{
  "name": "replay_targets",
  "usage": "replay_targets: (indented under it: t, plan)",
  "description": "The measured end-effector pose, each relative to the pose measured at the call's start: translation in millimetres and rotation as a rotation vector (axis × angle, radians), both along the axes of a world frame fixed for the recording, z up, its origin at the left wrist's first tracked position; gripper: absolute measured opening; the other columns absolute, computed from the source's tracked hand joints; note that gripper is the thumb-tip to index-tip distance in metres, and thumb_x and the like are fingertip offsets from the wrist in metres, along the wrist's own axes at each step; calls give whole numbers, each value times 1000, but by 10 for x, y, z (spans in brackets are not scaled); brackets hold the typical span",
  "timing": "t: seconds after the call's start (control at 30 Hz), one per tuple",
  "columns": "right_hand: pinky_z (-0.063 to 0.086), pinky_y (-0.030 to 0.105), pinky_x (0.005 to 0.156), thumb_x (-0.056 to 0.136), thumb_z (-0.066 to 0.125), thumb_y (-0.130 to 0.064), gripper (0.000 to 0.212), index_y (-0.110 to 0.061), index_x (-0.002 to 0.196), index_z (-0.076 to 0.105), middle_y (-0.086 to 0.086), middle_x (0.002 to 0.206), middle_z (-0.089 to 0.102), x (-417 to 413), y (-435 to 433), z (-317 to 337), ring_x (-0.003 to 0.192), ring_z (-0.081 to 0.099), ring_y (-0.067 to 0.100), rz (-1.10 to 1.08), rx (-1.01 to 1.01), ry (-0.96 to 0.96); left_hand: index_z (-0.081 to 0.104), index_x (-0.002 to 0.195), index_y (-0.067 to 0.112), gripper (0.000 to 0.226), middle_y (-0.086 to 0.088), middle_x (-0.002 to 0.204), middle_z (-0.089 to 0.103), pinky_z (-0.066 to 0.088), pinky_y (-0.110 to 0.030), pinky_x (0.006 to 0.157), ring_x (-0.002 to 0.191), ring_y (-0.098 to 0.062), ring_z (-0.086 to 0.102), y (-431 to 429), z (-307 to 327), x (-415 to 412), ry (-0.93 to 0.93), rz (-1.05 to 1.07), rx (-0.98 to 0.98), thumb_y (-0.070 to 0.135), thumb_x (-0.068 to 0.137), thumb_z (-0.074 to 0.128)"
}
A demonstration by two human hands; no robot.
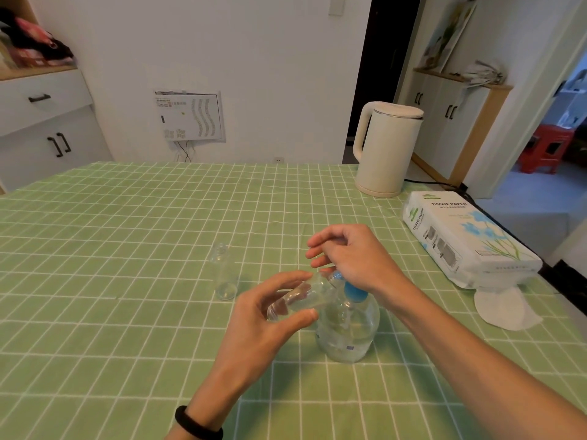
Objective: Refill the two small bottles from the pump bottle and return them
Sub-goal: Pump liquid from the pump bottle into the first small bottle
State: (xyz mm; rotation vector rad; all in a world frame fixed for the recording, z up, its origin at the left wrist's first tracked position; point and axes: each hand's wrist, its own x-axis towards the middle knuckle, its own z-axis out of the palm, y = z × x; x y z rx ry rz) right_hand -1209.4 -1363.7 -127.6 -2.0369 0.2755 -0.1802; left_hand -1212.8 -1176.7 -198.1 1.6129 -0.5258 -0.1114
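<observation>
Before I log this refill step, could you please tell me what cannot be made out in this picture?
All in the head view:
The pump head and spout: hidden under the right hand, atop the pump bottle.
Fill level of the tilted small bottle: clear, and partly covered by the left hand.
Contents of the upright small bottle: too transparent and small to judge.
The pump bottle's label: too small to read.

left hand (279, 309), forearm rising from below, pinches a small bottle (300, 298) between thumb and fingers; right hand (352, 262) palm down, fingers loosely spread.
</observation>
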Motion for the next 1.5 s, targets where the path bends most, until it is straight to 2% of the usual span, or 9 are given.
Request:
replay_targets:
  t: [0.2,0.3,0.43,0.63,0.83,1.17,1.27,1.4,1.5]
  plan:
    - [63,29,70,102,51,-5,28,-18,97,76,-2,90,81,20,3,65,78,78,10,21,-21,-29,78,116,40,53,13,113,81,60,-58,98,110,-9,77,-4,59,-5,-9,3,-7,5,78,91]
    - [59,21,65,102,49,-1,31,-15,96,76,0,88,81,14,-7,33,76,78,9,13,23,-32,79,114,38,52,13,113,82,61,-50,99,109,-8,77,2,45,-6,-14,10,-5,2,78,90]
    - [62,26,66,100,48,3,30,-10,97,75,4,87,81,10,-9,-38,74,77,11,8,57,9,78,116,32,52,11,114,82,62,-41,99,108,-11,77,1,-7,12,-8,7,5,-2,78,90]
    - [58,20,61,100,48,4,33,-12,94,76,2,85,81,9,-13,-58,72,77,9,2,49,0,78,115,40,53,14,114,81,59,-52,101,109,-8,77,-10,7,-17,1,15,8,6,77,92]
    - [61,23,65,100,48,1,33,-16,94,76,-1,85,81,6,-4,-25,75,78,8,-5,21,-10,78,114,43,55,13,112,81,58,-58,100,109,-9,77,-2,46,-39,3,24,15,3,78,91]
    - [59,21,64,102,47,3,33,-14,97,75,1,89,81,17,-12,14,76,78,10,30,62,-46,79,115,38,51,14,115,81,60,-44,98,108,-9,77,11,36,-7,-43,27,28,4,78,91]
    - [57,21,63,101,47,3,32,-11,98,75,2,87,80,14,-19,-37,74,77,9,33,57,-16,78,115,42,51,13,116,81,61,-37,97,110,-11,76,7,-11,-3,-30,16,30,11,77,91]
    - [59,20,62,101,47,4,32,-11,97,76,1,85,80,10,-20,-65,74,77,10,32,64,-14,77,115,44,48,13,116,81,59,-53,100,111,-11,76,-6,-20,-23,-15,18,32,22,74,89]
    - [60,22,62,100,48,3,32,-12,96,76,1,85,81,5,-13,-61,73,77,10,20,62,-18,77,115,46,48,14,118,80,58,-54,102,113,-10,76,-7,-8,-26,-16,14,30,30,72,90]
